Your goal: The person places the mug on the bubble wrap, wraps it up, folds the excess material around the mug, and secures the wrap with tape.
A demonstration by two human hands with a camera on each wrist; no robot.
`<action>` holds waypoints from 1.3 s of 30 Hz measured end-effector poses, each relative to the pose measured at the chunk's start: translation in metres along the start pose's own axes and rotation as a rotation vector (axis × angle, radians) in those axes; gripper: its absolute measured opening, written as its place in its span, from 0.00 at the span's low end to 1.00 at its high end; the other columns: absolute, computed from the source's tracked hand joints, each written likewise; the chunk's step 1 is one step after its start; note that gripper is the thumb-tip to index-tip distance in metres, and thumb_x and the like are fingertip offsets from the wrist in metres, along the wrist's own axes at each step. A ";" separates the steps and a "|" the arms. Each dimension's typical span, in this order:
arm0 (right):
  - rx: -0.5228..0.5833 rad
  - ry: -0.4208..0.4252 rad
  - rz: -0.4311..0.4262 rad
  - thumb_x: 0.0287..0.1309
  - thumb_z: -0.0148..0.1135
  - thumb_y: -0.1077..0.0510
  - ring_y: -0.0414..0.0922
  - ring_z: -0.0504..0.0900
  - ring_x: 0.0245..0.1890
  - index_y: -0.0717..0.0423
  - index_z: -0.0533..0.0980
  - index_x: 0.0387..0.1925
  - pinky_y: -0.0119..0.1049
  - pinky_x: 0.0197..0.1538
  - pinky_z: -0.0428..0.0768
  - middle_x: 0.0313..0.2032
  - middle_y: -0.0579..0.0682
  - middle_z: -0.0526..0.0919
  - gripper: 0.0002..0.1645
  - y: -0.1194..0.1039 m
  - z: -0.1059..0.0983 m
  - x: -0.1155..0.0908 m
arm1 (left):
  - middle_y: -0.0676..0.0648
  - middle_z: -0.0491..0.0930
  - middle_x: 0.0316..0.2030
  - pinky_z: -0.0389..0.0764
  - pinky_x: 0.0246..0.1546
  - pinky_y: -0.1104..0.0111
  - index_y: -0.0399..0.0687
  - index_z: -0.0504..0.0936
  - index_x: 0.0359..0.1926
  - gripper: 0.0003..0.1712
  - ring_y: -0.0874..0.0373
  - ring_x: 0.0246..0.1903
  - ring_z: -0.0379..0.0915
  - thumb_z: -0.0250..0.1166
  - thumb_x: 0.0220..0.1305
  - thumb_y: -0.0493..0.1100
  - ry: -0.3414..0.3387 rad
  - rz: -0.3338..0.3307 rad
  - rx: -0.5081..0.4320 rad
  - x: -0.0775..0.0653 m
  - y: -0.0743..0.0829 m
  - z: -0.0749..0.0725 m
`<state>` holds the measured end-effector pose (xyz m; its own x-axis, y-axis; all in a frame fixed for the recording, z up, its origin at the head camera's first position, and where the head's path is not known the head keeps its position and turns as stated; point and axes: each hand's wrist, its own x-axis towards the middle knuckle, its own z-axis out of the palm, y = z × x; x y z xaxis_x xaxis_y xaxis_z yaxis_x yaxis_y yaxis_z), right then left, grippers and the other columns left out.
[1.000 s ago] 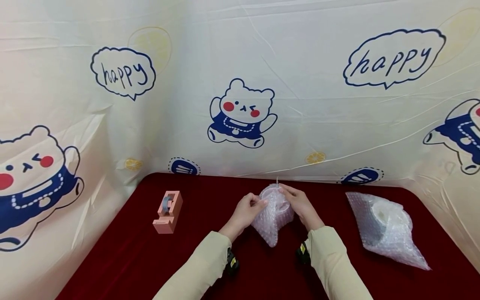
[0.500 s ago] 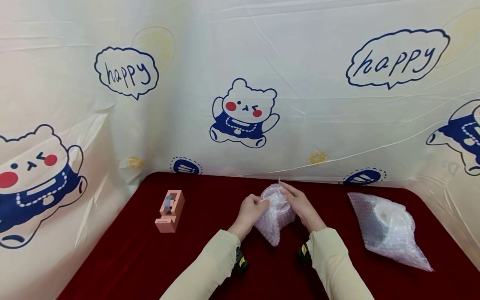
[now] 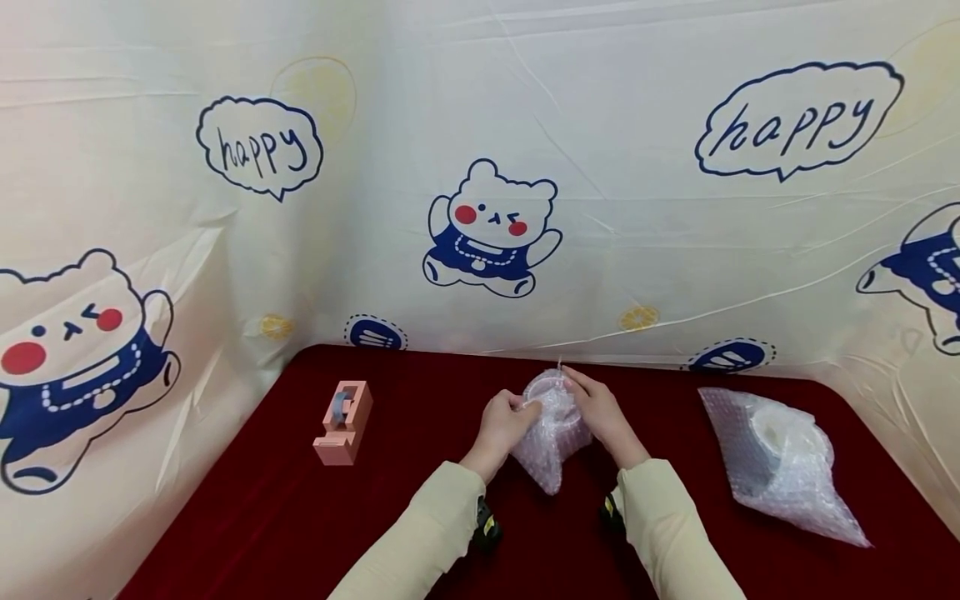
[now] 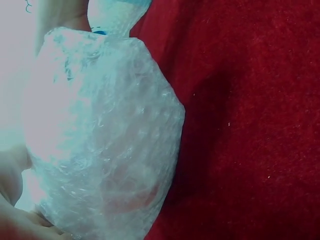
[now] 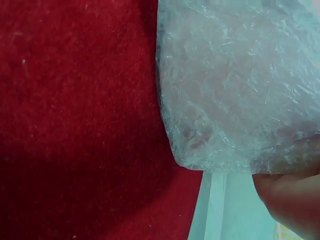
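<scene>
A bundle of bubble wrap (image 3: 551, 446) is held up between both hands in the middle of the table. Something round with a pale rim shows through its top; its kind cannot be made out. My left hand (image 3: 504, 429) pinches the wrap from the left, thumb on top. On the right side, my right hand (image 3: 603, 417) grips the bundle near its far upper edge. In the left wrist view the bubble wrap (image 4: 110, 125) fills the middle, with left fingers (image 4: 15, 215) at the lower left. The right wrist view shows right fingers (image 5: 295, 200) under the wrap's edge.
A pink tape dispenser (image 3: 342, 425) with a blue-grey roll stands at the left. At the right lies another bubble-wrapped package (image 3: 787, 467) with a white round item inside. The dark red tablecloth (image 3: 300, 533) meets a printed curtain (image 3: 600, 250) behind.
The left hand and forearm have shifted slightly right, its thumb a little further over the wrap. The right hand keeps its hold. The whole head view has drifted slightly.
</scene>
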<state>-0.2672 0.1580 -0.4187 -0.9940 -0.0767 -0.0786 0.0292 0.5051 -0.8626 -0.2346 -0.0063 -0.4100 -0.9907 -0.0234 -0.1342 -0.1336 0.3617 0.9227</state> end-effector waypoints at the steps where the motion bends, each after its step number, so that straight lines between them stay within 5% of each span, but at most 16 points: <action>1: -0.006 -0.003 -0.004 0.73 0.42 0.51 0.61 0.58 0.70 0.53 0.61 0.70 0.57 0.70 0.58 0.70 0.61 0.61 0.28 0.000 0.000 0.000 | 0.38 0.78 0.42 0.77 0.38 0.64 0.34 0.75 0.43 0.19 0.55 0.36 0.71 0.64 0.60 0.46 -0.006 -0.006 0.002 0.000 0.000 0.000; 13: 0.009 -0.101 -0.008 0.72 0.35 0.39 0.60 0.52 0.73 0.45 0.52 0.74 0.60 0.71 0.53 0.74 0.56 0.53 0.34 0.002 -0.003 -0.007 | 0.43 0.75 0.35 0.72 0.31 0.70 0.34 0.76 0.35 0.15 0.57 0.33 0.67 0.65 0.59 0.44 -0.137 -0.035 0.015 0.007 0.007 -0.014; 20: -0.146 -0.178 -0.061 0.59 0.57 0.35 0.65 0.51 0.72 0.51 0.46 0.75 0.65 0.68 0.57 0.74 0.61 0.48 0.52 0.001 -0.007 -0.006 | 0.44 0.73 0.39 0.71 0.33 0.67 0.36 0.76 0.38 0.16 0.56 0.36 0.65 0.64 0.61 0.47 -0.245 -0.128 0.020 0.013 0.011 -0.021; 26: -0.113 -0.187 -0.035 0.48 0.68 0.35 0.63 0.55 0.71 0.52 0.45 0.74 0.62 0.67 0.61 0.74 0.61 0.50 0.62 -0.001 -0.006 -0.004 | 0.44 0.74 0.42 0.73 0.36 0.65 0.39 0.77 0.38 0.17 0.55 0.39 0.67 0.64 0.60 0.50 -0.259 -0.155 0.047 0.016 0.010 -0.025; 34: -0.041 -0.212 -0.013 0.50 0.68 0.38 0.64 0.58 0.69 0.54 0.44 0.74 0.62 0.65 0.64 0.72 0.63 0.51 0.61 -0.004 -0.006 -0.004 | 0.47 0.74 0.39 0.73 0.36 0.66 0.40 0.77 0.35 0.16 0.55 0.40 0.70 0.65 0.58 0.50 -0.248 -0.162 0.003 0.017 0.008 -0.025; 39: 0.005 -0.228 -0.014 0.52 0.67 0.43 0.65 0.58 0.69 0.57 0.44 0.73 0.63 0.65 0.64 0.72 0.66 0.51 0.58 -0.005 -0.006 -0.004 | 0.44 0.76 0.45 0.75 0.48 0.58 0.39 0.78 0.39 0.20 0.52 0.46 0.72 0.65 0.59 0.52 -0.262 -0.168 -0.007 0.018 0.005 -0.024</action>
<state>-0.2640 0.1606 -0.4114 -0.9446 -0.2763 -0.1769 0.0165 0.4985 -0.8668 -0.2536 -0.0276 -0.3995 -0.9141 0.1592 -0.3728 -0.2958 0.3669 0.8820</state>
